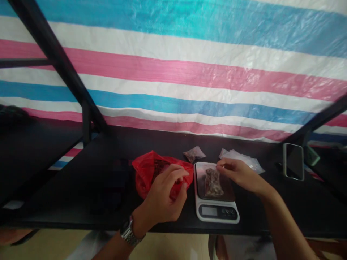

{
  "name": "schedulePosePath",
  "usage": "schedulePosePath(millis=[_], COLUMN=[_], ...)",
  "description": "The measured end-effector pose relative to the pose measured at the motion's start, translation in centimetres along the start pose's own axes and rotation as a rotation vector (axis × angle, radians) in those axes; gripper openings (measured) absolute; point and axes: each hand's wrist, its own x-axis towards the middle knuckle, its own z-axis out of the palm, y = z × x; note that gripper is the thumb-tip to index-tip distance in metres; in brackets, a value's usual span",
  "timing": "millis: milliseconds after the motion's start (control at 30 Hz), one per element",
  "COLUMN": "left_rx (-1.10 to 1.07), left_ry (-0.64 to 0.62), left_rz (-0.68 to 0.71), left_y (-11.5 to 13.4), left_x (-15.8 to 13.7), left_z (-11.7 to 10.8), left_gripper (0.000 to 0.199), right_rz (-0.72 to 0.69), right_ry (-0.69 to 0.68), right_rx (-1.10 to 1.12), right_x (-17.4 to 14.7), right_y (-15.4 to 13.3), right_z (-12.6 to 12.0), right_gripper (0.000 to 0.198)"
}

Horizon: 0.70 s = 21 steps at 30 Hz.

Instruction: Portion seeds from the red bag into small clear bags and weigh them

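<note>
My left hand (166, 193) is over the near right side of a red plastic bag (143, 180), its fingers curved and its thumb apart from them. Brown dried pieces (159, 169) show inside the red bag. On the plate of a white digital kitchen scale (199, 207) lies a small clear plastic bag (213, 184) with brownish pieces in it. My right hand (241, 175) reaches over the scale from the right, fingertips pinched together beside the clear bag's upper corner. Whether they grip the bag's edge or something tiny I cannot make out.
Behind the scale lies another small filled bag (194, 154). Several flat clear bags (252, 163) are behind my right hand. A phone (293, 161) stands tilted at the right of the black table (108, 144). Dark frame bars (62, 68) and a striped sheet (176, 72) bound the back.
</note>
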Motion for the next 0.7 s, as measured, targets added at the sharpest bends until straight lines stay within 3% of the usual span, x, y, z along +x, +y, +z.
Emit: schedulePosePath(millis=[167, 400, 700], left_rx=[0.099, 0.196, 0.239], left_ry=[-0.053, -0.048, -0.206], left_rz=[0.065, 0.121, 0.170], left_y=[0.3, 0.5, 2.0], left_x=[0.1, -0.8, -2.0], left_z=[0.7, 0.4, -0.6], left_gripper=[0.029, 0.029, 0.026], right_rz=[-0.035, -0.063, -0.077], right_ry=[0.070, 0.256, 0.200], right_rx=[-0.103, -0.147, -0.142], right_x=[0.4, 0.9, 1.1], right_y=[1.8, 3.2, 3.2], right_z=[-0.2, -1.3, -0.8], right_gripper=[0.034, 0.033, 0.039])
